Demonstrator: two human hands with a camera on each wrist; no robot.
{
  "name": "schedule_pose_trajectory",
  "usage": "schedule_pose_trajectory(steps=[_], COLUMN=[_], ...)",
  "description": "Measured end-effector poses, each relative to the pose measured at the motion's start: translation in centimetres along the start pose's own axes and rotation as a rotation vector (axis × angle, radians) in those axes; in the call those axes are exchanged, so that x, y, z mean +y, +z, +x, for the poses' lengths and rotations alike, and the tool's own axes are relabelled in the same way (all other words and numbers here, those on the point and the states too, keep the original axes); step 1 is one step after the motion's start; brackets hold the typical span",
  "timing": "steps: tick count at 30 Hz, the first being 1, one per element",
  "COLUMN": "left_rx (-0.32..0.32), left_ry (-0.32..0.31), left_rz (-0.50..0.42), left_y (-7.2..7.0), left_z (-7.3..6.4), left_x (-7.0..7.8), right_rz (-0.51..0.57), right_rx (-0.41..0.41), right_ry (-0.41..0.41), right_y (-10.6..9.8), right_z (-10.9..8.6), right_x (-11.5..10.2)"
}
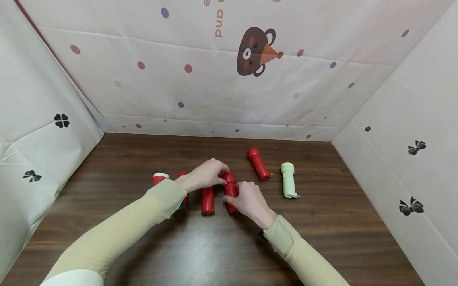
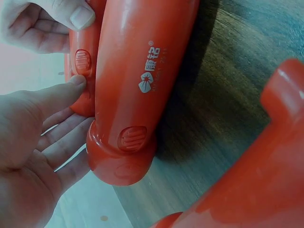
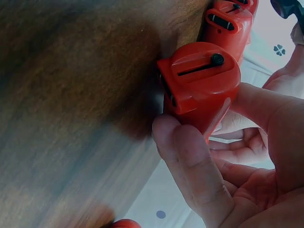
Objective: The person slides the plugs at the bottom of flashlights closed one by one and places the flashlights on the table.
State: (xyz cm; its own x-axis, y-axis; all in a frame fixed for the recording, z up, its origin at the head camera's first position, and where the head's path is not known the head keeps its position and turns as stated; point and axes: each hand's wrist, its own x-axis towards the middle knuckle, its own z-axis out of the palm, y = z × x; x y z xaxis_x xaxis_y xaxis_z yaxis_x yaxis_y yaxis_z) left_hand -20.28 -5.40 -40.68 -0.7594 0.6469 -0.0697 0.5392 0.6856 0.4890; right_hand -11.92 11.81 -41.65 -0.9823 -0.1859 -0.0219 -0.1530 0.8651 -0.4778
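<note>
Both hands are on one red flashlight that lies on the table. My left hand pinches its head end, with the thumb near the ridged switch in the left wrist view. At the tail end my right hand grips the body between thumb and fingers; the right wrist view shows that tail with its black slot. Just to the left lies a second red flashlight, its head hidden under my left hand; white lettering shows on it in the left wrist view.
Farther left are another red flashlight and a red one with a white rim, both partly covered by my left arm. To the right lie a red flashlight and a pale green one. Patterned white sheets wall the wooden table.
</note>
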Motion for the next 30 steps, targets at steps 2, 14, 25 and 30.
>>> schedule_pose_trajectory(steps=[2, 14, 25, 30], left_rx=[-0.001, 0.001, 0.006, 0.015], left_ry=[0.005, 0.023, 0.031, 0.040], left_rz=[0.002, 0.005, -0.002, 0.007], left_y=[0.1, 0.3, 0.7, 0.8], left_z=[0.1, 0.2, -0.1, -0.4], left_x=[0.0, -0.2, -0.3, -0.3], right_rz=[0.002, -0.018, -0.010, -0.017], right_rx=[0.001, 0.015, 0.036, 0.040], right_ry=[-0.004, -0.024, -0.032, -0.036], right_y=[0.0, -0.2, 0.2, 0.4], right_z=[0.0, -0.5, -1.1, -1.3], right_x=[0.0, 0.0, -0.3, -0.3])
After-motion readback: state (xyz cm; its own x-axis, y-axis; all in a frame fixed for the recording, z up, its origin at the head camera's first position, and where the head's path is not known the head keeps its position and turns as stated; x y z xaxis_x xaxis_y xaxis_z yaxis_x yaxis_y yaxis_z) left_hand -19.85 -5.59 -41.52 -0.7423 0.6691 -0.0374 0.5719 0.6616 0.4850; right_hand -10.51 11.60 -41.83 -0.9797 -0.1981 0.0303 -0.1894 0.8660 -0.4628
